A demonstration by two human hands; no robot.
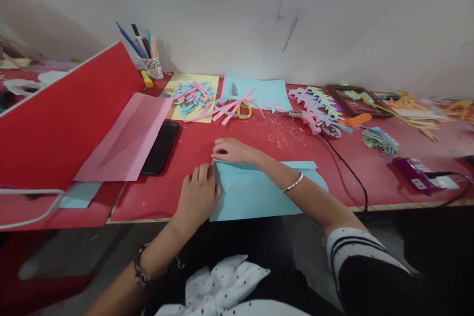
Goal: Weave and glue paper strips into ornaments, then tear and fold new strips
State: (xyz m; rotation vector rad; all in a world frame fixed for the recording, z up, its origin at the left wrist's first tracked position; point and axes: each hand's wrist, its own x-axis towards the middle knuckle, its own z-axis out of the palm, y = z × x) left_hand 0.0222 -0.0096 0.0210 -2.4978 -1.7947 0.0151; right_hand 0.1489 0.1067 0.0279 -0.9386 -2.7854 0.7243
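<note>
A light blue sheet of paper (255, 195) lies before me at the front of the red table, with a narrow fold along its far edge. My right hand (234, 150) reaches across it and is closed at the far left corner, its curled fingers on the folded edge. At the sheet's left side, my left hand (200, 190) is closed too, with bent fingers and the thumb against the paper's edge. The two hands almost meet at that corner. My right forearm hides part of the sheet and fold.
Behind the hands are scissors (244, 109) among paper strips, a pile of cut strips (192, 96) and a pink glue gun (305, 119) with its cord running right. On the left are a black phone (161, 148), pink paper (128, 140) and a pen cup (152, 66).
</note>
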